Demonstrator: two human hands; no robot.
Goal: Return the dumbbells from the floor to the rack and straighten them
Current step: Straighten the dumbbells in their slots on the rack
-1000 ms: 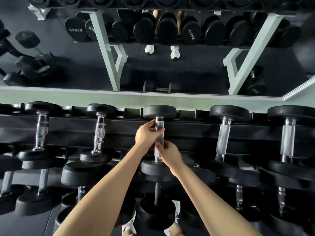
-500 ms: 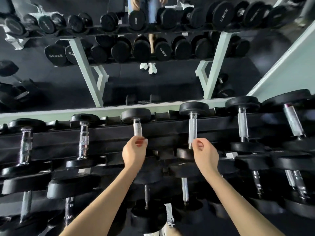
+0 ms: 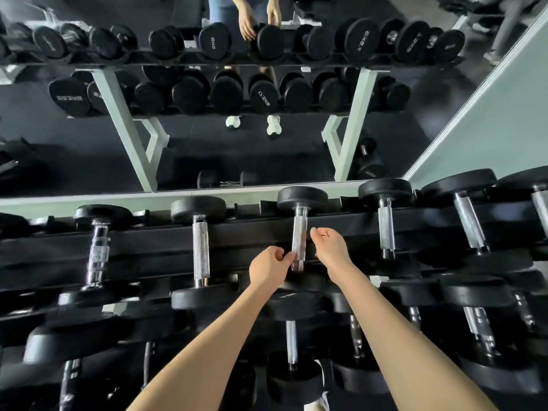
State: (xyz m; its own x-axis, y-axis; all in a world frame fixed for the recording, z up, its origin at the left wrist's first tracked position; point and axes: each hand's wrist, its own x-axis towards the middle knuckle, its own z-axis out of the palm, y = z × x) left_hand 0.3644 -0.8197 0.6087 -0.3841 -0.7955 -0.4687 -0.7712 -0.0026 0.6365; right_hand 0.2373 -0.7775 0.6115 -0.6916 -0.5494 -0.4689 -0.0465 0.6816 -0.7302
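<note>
Dim, even indoor lighting. Soft highlights on chrome handles (image 3: 201, 250). Strong wide-angle bending toward edges. Motion blur at left and lower edges; centre reasonably sharp.

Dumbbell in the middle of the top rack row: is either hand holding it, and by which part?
The left hand pinches the dumbbell by the lower end of its metal handle; the right hand hovers beside the handle, apparently without touching.

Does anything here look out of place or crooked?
Yes. In the mirror, a small dumbbell lies on the floor, not on the rack. A second dumbbell seems to sit on the floor beside the rack's leg.
</note>
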